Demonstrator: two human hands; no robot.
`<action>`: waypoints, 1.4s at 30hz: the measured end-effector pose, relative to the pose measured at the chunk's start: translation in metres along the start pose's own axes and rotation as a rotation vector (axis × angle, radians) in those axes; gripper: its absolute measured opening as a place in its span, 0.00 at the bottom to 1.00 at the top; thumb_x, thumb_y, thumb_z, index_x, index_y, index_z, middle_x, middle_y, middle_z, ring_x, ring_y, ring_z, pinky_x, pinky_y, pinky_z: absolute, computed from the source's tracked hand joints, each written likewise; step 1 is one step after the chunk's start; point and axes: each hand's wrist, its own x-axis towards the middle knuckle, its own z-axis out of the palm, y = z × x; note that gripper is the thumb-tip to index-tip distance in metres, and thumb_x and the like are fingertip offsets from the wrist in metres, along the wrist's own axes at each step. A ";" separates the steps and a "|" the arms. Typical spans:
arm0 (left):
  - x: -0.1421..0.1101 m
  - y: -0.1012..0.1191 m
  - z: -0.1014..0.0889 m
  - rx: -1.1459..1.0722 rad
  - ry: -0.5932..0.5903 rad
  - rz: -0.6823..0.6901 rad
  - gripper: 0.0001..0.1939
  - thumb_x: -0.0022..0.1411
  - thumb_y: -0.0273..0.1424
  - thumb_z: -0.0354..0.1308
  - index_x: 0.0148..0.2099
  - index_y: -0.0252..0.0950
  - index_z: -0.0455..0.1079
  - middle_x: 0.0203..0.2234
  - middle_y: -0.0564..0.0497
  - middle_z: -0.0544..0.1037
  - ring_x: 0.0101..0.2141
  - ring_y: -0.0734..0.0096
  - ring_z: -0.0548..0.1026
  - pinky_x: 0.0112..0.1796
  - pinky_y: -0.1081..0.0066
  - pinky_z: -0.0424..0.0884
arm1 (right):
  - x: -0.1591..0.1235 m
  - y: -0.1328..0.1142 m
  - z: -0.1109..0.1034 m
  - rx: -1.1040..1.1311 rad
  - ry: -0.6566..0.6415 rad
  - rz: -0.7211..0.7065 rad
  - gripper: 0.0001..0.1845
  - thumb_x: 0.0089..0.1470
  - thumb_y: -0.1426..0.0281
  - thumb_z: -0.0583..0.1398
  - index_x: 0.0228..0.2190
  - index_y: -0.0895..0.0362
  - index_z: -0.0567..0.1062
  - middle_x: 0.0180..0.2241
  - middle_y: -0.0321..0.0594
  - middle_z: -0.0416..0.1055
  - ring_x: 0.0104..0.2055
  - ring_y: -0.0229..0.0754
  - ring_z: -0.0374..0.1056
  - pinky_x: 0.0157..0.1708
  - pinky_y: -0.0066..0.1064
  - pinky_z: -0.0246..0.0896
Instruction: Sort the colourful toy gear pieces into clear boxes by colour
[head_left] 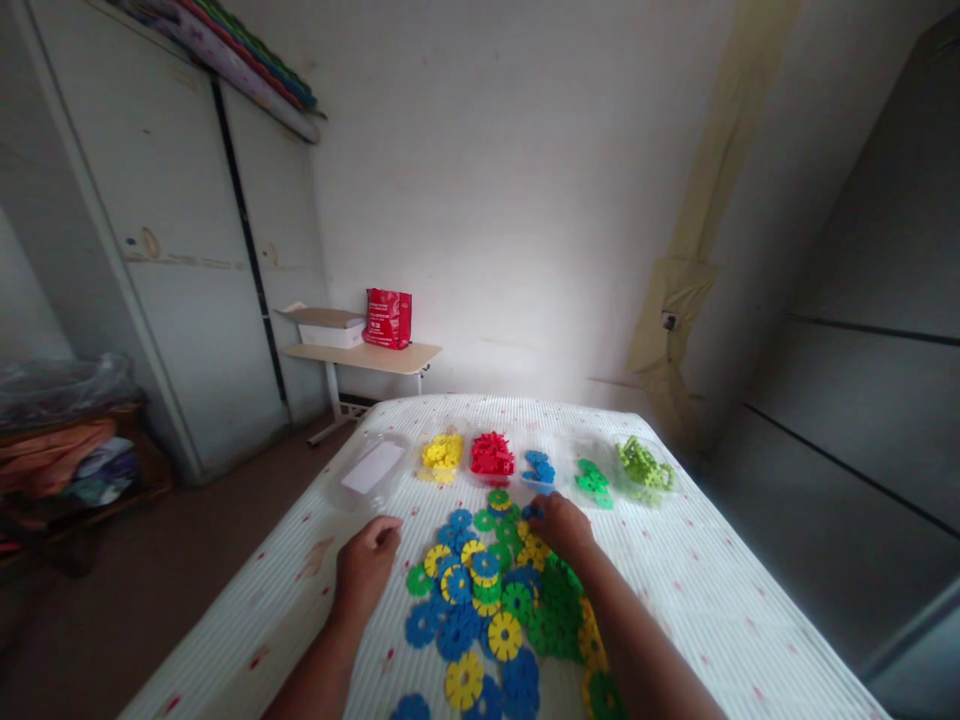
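Observation:
A loose pile of notched plastic building discs (459, 632) in blue, yellow and green spreads over the table between my forearms. My right hand (564, 526) reaches over the pile's far right side, fingers pinched at a blue disc (529, 512). Part of that disc is hidden by the fingers. To the left of the pile, my left hand (366, 562) rests on the cloth with its fingers curled in, and nothing shows in it. Just beyond my right hand stands a clear tub of blue pieces (538, 466).
Along the far side stand more clear tubs, with yellow pieces (442, 452), red pieces (492, 454), green pieces (593, 478) and light green pieces (643, 464). A clear container (370, 468) holding a white sheet lies at the left. Behind, a side table (412, 356) bears a red bag (388, 318).

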 end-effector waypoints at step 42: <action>0.000 -0.001 0.000 0.008 -0.026 0.006 0.13 0.49 0.35 0.49 0.33 0.37 0.72 0.21 0.55 0.76 0.22 0.72 0.72 0.27 0.76 0.66 | 0.003 0.006 -0.049 -0.089 0.383 0.111 0.18 0.60 0.65 0.44 0.38 0.56 0.72 0.30 0.46 0.76 0.30 0.41 0.72 0.26 0.26 0.54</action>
